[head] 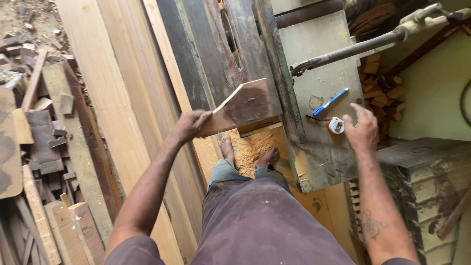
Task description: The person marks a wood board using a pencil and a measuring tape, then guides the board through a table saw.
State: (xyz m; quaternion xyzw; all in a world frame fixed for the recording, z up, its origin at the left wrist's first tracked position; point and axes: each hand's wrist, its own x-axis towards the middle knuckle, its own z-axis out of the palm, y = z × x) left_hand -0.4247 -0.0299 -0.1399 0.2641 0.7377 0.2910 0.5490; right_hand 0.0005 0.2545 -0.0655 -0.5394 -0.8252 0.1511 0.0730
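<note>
At 9 o'clock lies a heap of wood scraps [39, 147], too many to count. Next to it, going up toward 11 o'clock, lean long pale planks [117, 98]; I can count about three. The left hand [192, 125] is near the middle. Its fingers are curled tight around the low corner of one flat wooden board [245, 105], and the board sticks up toward 1 o'clock over the saw table [319, 157]. Below it, at 6 o'clock, two bare feet [248, 157] stand in a patch of sawdust [255, 145]. On the table, toward 3 o'clock, lie one blue pen [331, 102] and one small round tape measure [336, 125]. The right hand [362, 131] is just beside the tape measure. Its fingers are loosely spread and hold nothing; I cannot tell if a fingertip touches the tape. One long metal handle [353, 49] runs up to 2 o'clock.
</note>
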